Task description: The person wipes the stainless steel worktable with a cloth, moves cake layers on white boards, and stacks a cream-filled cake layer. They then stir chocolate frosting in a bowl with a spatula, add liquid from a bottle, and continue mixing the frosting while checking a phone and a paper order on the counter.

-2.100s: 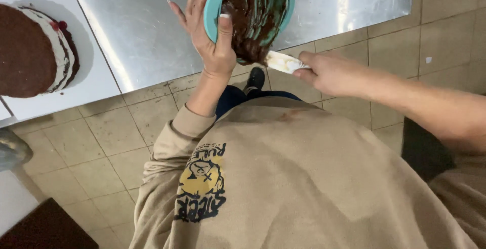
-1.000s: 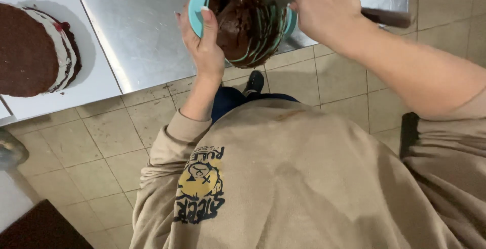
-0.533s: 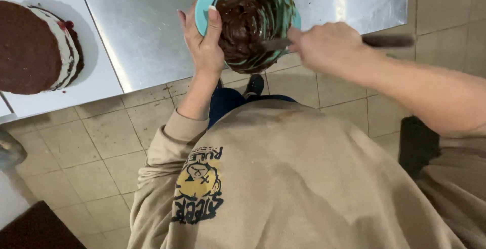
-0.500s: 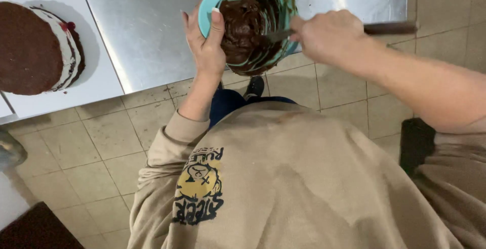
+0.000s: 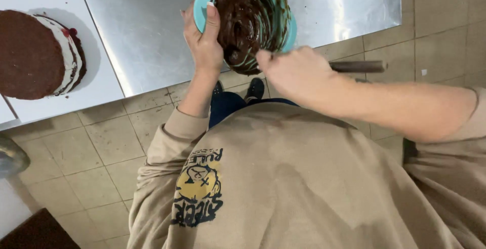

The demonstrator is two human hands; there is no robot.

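Here the left hand (image 5: 203,41) clasps the teal bowl (image 5: 248,21), the right hand's (image 5: 296,72) grip closed on a dark-handled tool (image 5: 359,67).

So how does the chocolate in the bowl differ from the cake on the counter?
The chocolate mix is a glossy, wet, shapeless mass smeared over the inside of the tilted teal bowl; the cake is a matte, firm round with white cream layers showing at its side. The mix is held up by the left hand, with the right hand working a tool in it; the cake sits untouched. Both are dark brown.
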